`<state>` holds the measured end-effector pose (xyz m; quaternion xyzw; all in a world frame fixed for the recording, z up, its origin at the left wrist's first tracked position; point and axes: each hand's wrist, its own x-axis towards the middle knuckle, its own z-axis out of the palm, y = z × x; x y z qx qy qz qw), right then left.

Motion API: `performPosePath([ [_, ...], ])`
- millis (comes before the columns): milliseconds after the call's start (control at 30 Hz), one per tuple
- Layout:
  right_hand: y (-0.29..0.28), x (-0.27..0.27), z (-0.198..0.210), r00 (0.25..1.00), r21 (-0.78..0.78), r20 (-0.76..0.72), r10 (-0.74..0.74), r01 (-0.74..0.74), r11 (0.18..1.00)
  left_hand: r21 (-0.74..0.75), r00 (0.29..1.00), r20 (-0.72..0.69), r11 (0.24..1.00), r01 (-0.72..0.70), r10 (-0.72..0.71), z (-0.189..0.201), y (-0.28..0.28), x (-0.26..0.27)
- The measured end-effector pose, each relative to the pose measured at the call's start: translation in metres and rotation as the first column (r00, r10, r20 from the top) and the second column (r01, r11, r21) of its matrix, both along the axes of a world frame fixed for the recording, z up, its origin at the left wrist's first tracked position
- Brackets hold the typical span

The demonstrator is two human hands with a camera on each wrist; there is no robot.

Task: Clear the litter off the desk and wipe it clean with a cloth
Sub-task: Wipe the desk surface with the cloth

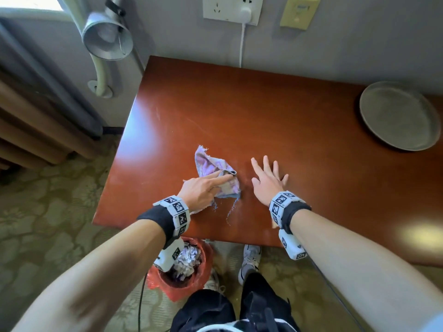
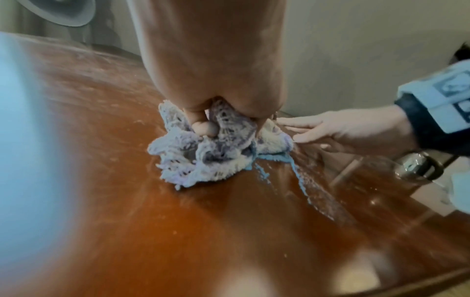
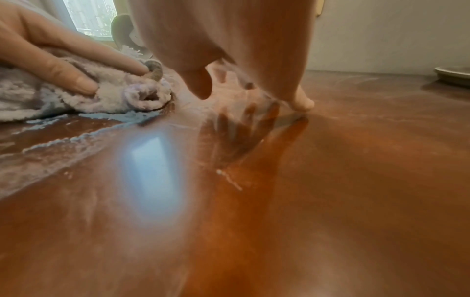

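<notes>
The left hand [image 1: 200, 190] grasps the crumpled purple cloth [image 1: 213, 168] against the desk [image 1: 299, 130], index finger stretched over the top, the other fingers [image 2: 203, 128] curled into its folds. Frayed blue threads [image 1: 231, 209] trail from the cloth back toward the wrist. Just beside it, the right hand [image 1: 268, 180] lies released, fingers [image 3: 302, 103] spread, tips seemingly touching the desk. Well beyond the right fingers sits a grey plate [image 1: 396, 116]

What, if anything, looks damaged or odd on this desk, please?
The cloth under the left hand is frayed: blue threads trail loose from its near edge across the desk. Pale streaks also show on the wood.
</notes>
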<state>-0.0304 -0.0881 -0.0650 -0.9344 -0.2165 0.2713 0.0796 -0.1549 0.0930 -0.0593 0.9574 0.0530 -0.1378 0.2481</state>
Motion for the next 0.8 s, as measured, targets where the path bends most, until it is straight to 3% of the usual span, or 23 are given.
performPosePath([
  [100,-0.013,0.001,-0.001,0.997,-0.056,0.073,-0.038,0.042,0.998,-0.024,0.996,0.064,0.998,-0.060,0.061,0.004,0.012,0.012],
  [233,-0.025,0.006,-0.008,1.000,-0.121,0.015,-0.015,0.017,0.992,0.017,0.992,0.102,0.997,-0.082,0.080,0.013,0.030,0.055],
  [467,-0.027,0.011,-0.011,0.999,-0.065,-0.011,-0.041,0.040,0.997,0.063,0.999,0.008,0.997,-0.046,0.045,0.007,0.039,0.119],
  [800,-0.029,0.007,-0.019,0.998,-0.034,0.025,-0.066,0.067,0.997,-0.007,0.997,-0.027,0.998,0.070,-0.070,-0.013,0.022,0.100],
])
